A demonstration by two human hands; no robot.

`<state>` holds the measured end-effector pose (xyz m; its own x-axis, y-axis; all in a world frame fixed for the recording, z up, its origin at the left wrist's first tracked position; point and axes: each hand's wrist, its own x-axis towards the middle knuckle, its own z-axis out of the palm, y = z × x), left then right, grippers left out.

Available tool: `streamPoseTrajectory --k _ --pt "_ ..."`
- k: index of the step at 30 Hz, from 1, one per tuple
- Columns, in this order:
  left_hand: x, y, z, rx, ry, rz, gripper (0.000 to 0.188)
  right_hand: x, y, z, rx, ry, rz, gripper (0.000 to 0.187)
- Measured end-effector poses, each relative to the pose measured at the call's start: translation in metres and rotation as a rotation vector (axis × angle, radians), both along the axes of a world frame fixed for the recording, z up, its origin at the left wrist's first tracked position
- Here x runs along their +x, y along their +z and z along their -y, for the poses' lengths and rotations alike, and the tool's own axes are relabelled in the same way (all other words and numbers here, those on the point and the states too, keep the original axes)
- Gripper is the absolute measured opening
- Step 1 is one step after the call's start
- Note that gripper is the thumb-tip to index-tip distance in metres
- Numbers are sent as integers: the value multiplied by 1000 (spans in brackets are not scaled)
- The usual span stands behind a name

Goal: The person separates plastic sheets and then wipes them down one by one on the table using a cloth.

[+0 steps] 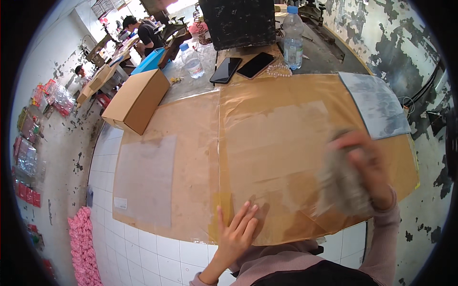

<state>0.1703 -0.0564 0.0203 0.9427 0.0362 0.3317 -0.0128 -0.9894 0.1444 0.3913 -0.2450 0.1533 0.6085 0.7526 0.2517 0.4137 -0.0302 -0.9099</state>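
Note:
My left hand [237, 234] rests on the brown, film-covered tabletop [191, 143] close to its front edge, fingers spread and holding nothing. Over the right part of the table, my right hand [368, 164] grips a crumpled grey cloth [341, 183]. Motion blurs both the hand and the cloth, so whether the cloth touches the surface is hard to tell. Between the hands and beyond them, a paler rectangular patch [281, 138] shows on the covering. A translucent sheet [145, 176] with a small white label lies flat at the left.
A closed cardboard box [138, 97] sits at the far left. Along the back are two phones [225, 70], a bead string [279, 71], two water bottles [293, 47] and a black box [237, 24]. A grey-blue sheet [377, 107] covers the right corner. Another person [145, 35] works far left.

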Motion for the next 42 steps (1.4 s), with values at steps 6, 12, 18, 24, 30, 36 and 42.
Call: streamPoseTrajectory --k 6,12,18,24,30,36,42 --pt "-35 -15 22 92 0 -166 23 -50 -69 -96 -433 353 837 60" --pt "-31 -36 12 323 19 27 26 -3 -125 -159 -158 590 1126 61" --pt "-12 -8 6 360 -21 97 26 131 -130 -251 -188 -6 1063 47" --pt "-13 -1 12 31 6 -2 43 56 -104 -240 43 190 1081 34" --pt "-47 -35 15 -1 31 46 37 -27 -133 -125 119 639 950 41" --pt "-25 1 22 -30 47 68 35 139 -132 -69 -323 -113 981 37" --pt "-22 1 20 -163 46 158 33 173 -108 -57 -472 -371 611 33"
